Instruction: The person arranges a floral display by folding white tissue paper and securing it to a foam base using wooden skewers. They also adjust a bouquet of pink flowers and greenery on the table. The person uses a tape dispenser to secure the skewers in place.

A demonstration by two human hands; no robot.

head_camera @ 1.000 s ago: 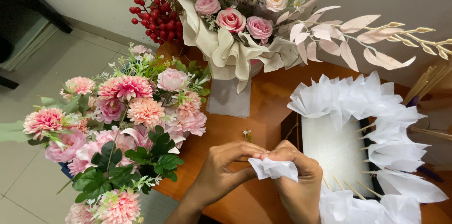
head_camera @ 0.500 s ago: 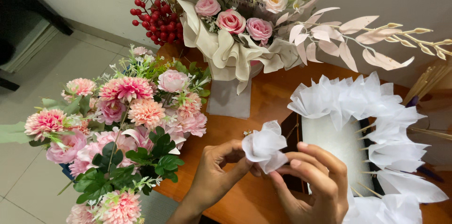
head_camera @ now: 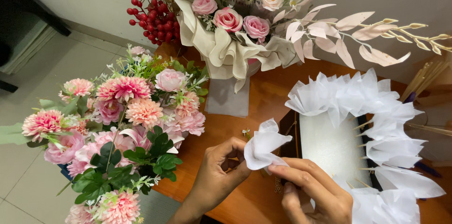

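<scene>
A folded piece of white tissue paper is pinched between both my hands low in the middle of the head view. My left hand grips its lower left side with thumb and fingers. My right hand holds its base from the right with the forefinger stretched along it. Just to the right lies a white foam block ringed with ruffled white tissue pieces pinned on thin wooden sticks.
A pink flower arrangement with green leaves stands at the left of the brown wooden table. Behind are red berries and a cream-wrapped bouquet of pink roses with pale leaf sprays. Tiled floor lies beyond the table's left edge.
The tissue was first crumpled low between my hands. It has since been lifted and spread into a fan shape, and my right hand has shifted under its base.
</scene>
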